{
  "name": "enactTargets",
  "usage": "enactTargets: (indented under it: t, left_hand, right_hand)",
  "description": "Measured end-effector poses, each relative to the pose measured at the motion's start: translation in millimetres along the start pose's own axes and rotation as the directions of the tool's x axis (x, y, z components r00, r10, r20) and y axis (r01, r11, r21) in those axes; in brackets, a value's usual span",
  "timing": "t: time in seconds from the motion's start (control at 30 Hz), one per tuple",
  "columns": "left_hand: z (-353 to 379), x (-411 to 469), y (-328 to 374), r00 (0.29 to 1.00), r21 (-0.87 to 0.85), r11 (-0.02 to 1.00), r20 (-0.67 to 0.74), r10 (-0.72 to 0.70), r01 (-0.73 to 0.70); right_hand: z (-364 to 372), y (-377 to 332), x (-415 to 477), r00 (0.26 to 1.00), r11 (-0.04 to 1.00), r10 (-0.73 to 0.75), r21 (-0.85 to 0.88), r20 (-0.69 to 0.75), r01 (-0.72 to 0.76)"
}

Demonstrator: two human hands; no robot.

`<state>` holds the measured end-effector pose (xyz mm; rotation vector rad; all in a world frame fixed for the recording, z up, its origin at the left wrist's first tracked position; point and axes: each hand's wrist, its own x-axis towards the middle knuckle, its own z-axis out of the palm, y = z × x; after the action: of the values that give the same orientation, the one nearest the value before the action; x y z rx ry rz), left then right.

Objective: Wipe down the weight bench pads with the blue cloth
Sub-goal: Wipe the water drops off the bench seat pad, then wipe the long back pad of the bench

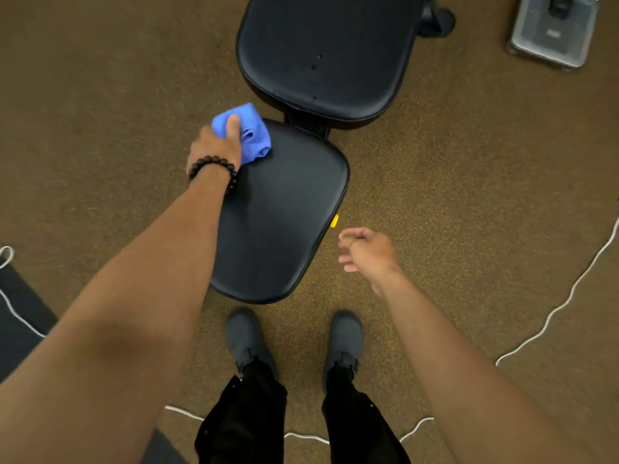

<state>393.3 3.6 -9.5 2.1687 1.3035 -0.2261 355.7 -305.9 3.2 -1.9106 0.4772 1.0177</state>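
Note:
The weight bench has two black pads: a near seat pad (281, 212) and a larger back pad (330, 51) beyond it. A bunched blue cloth (249, 133) lies on the far left corner of the seat pad. My left hand (217, 142), with a dark bead bracelet on its wrist, grips the cloth with the thumb on top and holds it against the pad. To the right of the seat pad my right hand (366, 251) hovers over the floor, fingers loosely curled, holding nothing.
Brown speckled carpet surrounds the bench. A yellow knob (334, 221) sticks out at the seat pad's right edge. A white cord (566, 303) snakes over the floor at right and behind my grey shoes (248, 339). A grey metal base (554, 28) stands at top right, a dark mat (20, 313) at left.

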Motion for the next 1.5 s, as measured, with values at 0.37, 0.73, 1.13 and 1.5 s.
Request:
enactTargets:
  t: [0.37, 0.73, 1.13, 1.5]
  left_hand:
    - [21, -166, -151, 0.937, -0.402, 0.852, 0.049, -0.345, 0.334]
    - [46, -320, -65, 0.933, -0.553, 0.751, 0.224, -0.281, 0.359]
    - [23, -291, 29, 0.955, -0.234, 0.965, 0.241, 0.173, -0.115]
    - [17, -216, 62, 0.884, -0.185, 0.940, 0.329, 0.333, -0.286]
  right_hand:
    - [30, -27, -9, 0.994, 1.000, -0.014, 0.022, -0.107, 0.016]
    - [-12, -26, -69, 0.915, 0.957, -0.009, -0.261, 0.403, 0.125]
    - [-119, -62, -68, 0.849, 0.974, -0.128, -0.098, 0.512, 0.206]
    - [-139, -114, 4, 0.867, 0.826, -0.372, -0.309, 0.330, 0.472]
